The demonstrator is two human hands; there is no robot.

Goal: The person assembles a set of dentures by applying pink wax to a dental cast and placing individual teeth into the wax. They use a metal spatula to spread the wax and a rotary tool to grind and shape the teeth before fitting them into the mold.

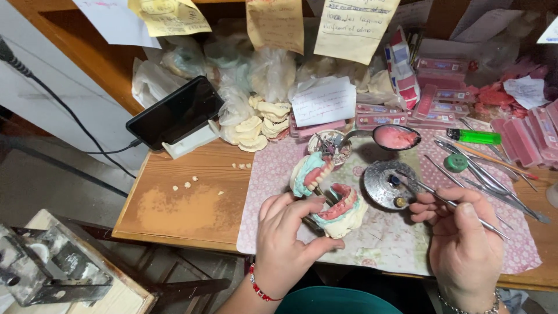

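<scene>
Wooden and cluttered, the surface (192,203) carries one pink patterned mat (383,238) under both hands, its near edge just beyond the wrists. Left of the left hand, bare wood runs open to the surface's left edge, with a few small tooth-like pieces (187,185) scattered on it. One dark phone (174,112) leans on a white stand further up to the left. Stacks of pink flat boxes (442,87) crowd the far right side, beyond the right hand.

One hinged dental model (328,195), with pink gums on two pale plaster halves, stands open on the mat; the left hand (285,244) is curled around its lower half, thumb below and fingers on top. The right hand (465,244) pinches one thin metal instrument (447,202), its tip reaching over one round metal dish (388,184) between the hands. One spoon (395,137) of pink wax and one green lighter (474,136) lie beyond the right hand; several loose metal tools (494,174) lie just past it.
</scene>
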